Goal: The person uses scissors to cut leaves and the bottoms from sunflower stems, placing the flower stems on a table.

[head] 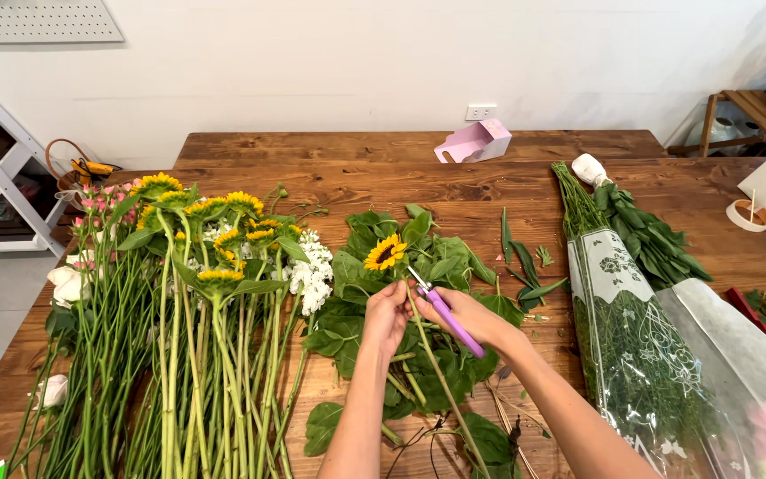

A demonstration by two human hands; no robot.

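— At the centre of the wooden table (418, 160), what did the head camera catch?

— Two bare hands at work on a single sunflower (386, 253). The left hand (386, 316) was closed narrowly around the sunflower's stem (427, 355), just below the bloom. The right hand (465, 318) gripped a pair of purple-handled snips (443, 315), their blades pointing toward 11 o'clock and meeting the stem right beside the left fingertips.

— And the sunflower itself?

— Its yellow head lay at 12 o'clock from the left hand, resting over a heap of stripped green leaves (374, 293). The stem ran down toward 5 o'clock, between the two forearms.

— What lay around them?

— At 9 o'clock from the hands, a long row of cut flowers (188, 337) stretched across the table: more sunflowers, a cluster of white blooms (312, 270) and some pink ones at the far left, stems toward the camera. At 3 o'clock, a bundle of greenery in a clear printed sleeve (631, 337) lay lengthwise, well apart from the hands. A few loose leaves (525, 266) sat between the hands and that bundle.

— Anything further back?

— A small pink box (476, 142) stood at 12 o'clock, near the table's far edge below a wall socket (480, 112). A roll of tape (748, 215) rested at 2 o'clock.
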